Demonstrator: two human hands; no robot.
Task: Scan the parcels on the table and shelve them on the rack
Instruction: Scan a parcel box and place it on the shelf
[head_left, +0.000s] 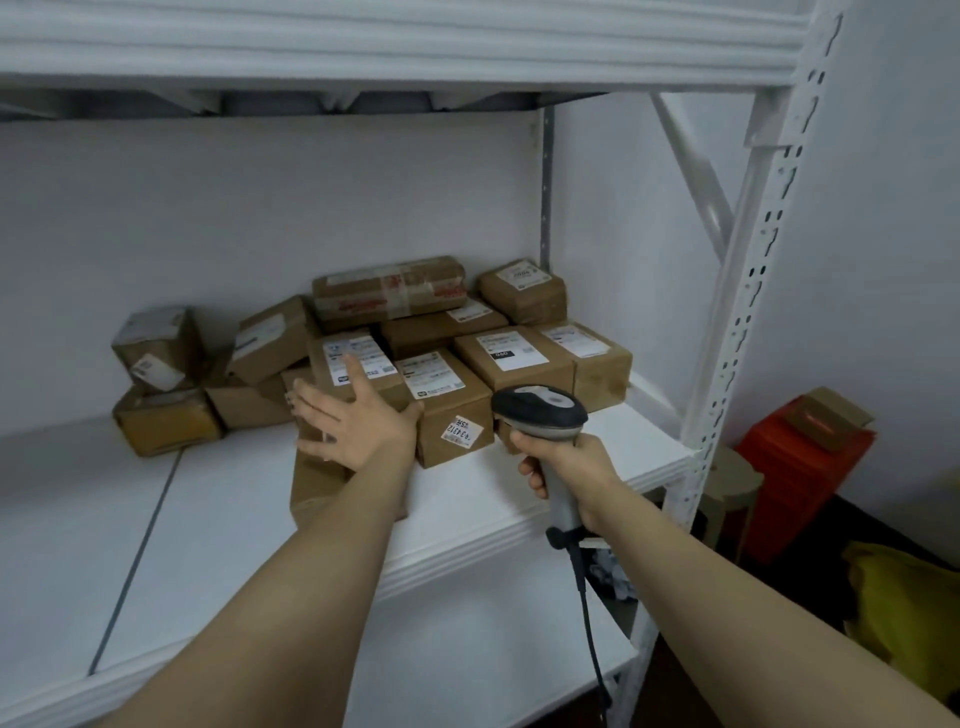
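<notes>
The left hand (358, 428) lies open, fingers spread, on a brown cardboard parcel (317, 486) on the white metal rack shelf (223, 499). More labelled brown parcels (511, 356) are piled beyond its fingertips. Beside it, the right hand (569, 465) grips a grey-and-black handheld scanner (540, 410). Shelving seems nearly done; next, probably fetch another parcel.

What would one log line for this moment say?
left hand: open, touching labelled brown cardboard parcel on white shelf | right hand: gripping grey handheld scanner
</notes>
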